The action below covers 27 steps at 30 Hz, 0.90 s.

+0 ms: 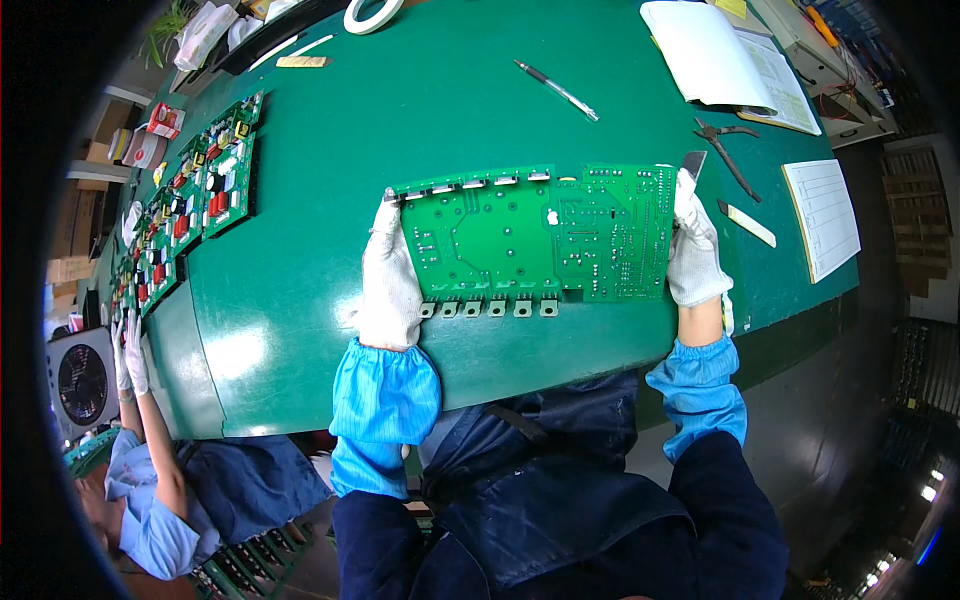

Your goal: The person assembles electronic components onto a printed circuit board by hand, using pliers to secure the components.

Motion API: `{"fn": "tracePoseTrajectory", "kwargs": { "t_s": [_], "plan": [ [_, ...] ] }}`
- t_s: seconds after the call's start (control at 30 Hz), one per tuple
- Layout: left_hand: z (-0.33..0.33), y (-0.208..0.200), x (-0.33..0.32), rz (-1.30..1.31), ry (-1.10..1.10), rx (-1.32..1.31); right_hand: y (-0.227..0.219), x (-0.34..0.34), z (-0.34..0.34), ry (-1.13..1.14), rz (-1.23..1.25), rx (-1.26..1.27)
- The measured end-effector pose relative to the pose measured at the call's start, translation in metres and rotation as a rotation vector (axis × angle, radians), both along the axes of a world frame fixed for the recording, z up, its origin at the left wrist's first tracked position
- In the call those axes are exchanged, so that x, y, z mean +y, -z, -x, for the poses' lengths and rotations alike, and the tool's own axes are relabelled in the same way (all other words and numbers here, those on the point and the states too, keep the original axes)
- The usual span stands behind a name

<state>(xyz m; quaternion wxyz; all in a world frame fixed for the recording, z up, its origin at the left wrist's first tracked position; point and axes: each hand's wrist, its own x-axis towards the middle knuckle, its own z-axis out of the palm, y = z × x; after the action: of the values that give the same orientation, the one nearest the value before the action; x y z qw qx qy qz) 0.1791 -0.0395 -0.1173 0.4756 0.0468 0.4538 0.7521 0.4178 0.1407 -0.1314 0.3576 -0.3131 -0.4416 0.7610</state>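
Note:
A green circuit board (490, 240) is held up in front of me, its solder side facing me. Along its lower edge several metal-tabbed transistors (497, 309) stick out. My left hand (388, 285), in a white glove, grips the board's left end. My right hand (697, 250), gloved too, is closed at the right end, its fingers partly hidden behind the board. A dark flat blade (694, 163) juts out above the right hand, and a pale strip shows below by the wrist. Whether these are one knife in that hand, I cannot tell.
Right of the board lie pliers (730, 155), a knife with a pale handle (748, 225) and a paper form (822, 220). A pen (557, 90) and open papers (710, 55) lie farther back. Populated circuit boards (215, 175) line the left, where a co-worker's gloved hands (130, 355) reach.

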Motion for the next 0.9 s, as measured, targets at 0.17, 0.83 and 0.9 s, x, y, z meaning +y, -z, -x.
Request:
{"fn": "tracePoseTrajectory", "kwargs": {
  "t_s": [0.17, 0.83, 0.9],
  "plan": [
    [0.0, 0.001, -0.002, -0.078, 0.005, -0.035, -0.001, 0.005, -0.004, -0.097, -0.081, -0.003],
    [-0.001, 0.001, -0.001, -0.058, 0.026, -0.078, -0.008, -0.002, 0.004, 0.057, 0.069, 0.114],
    [0.0, 0.0, -0.002, -0.027, 0.023, -0.066, -0.004, 0.002, 0.0, -0.008, 0.003, 0.042]
  ]
}}
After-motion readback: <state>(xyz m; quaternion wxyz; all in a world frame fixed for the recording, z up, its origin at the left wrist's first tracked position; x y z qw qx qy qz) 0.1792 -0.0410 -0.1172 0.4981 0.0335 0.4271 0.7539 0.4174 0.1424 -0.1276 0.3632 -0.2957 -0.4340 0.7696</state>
